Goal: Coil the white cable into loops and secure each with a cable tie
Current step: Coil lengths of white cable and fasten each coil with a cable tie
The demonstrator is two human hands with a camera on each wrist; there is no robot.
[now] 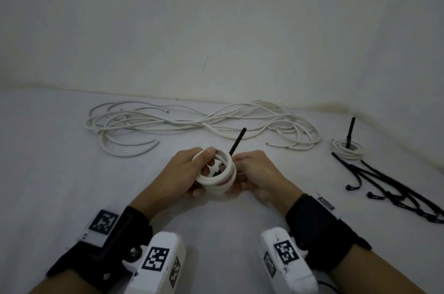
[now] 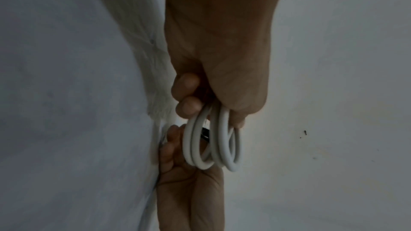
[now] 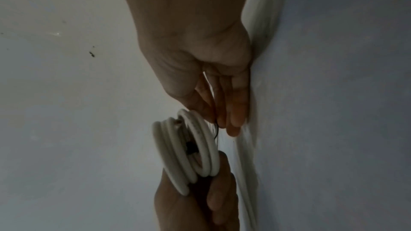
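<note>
- Nearest to me, two forearms are reaching in, each wearing a black wrist strap (image 1: 319, 226) and a white block printed with square black-and-white markers (image 1: 157, 260).
- The left hand (image 1: 185, 171) is gripping a small white coil (image 1: 217, 174) of several stacked loops; its thumb is pressing on the top of the rings and its fingers (image 2: 185, 85) are curling round the near side of the bundle.
- The right hand (image 1: 254, 173) is sitting just right of the coil, touching it, with its fingers (image 3: 233, 111) lying fairly straight and close together; they seem to be pinching a thin black strand, though it is too dark to be sure.
- A black cable tie (image 1: 236, 141) is threading through the middle of the coil, its tail sticking up and away behind the hands.
- The coil is being held just above the white bench (image 1: 60, 173), in the near middle.
- Out to the right, a loose bunch of black ties (image 1: 396, 188) is lying spread on the bench.
- Just beyond them, a second coil (image 1: 347, 148) is lying flat, with a black tie (image 1: 350, 130) standing up out of it.
- Farther back, a long tangle of loose white cable (image 1: 197, 123) is sprawling across the bench from left to right.
- Behind it all, a plain pale wall (image 1: 216, 17) is rising up.
</note>
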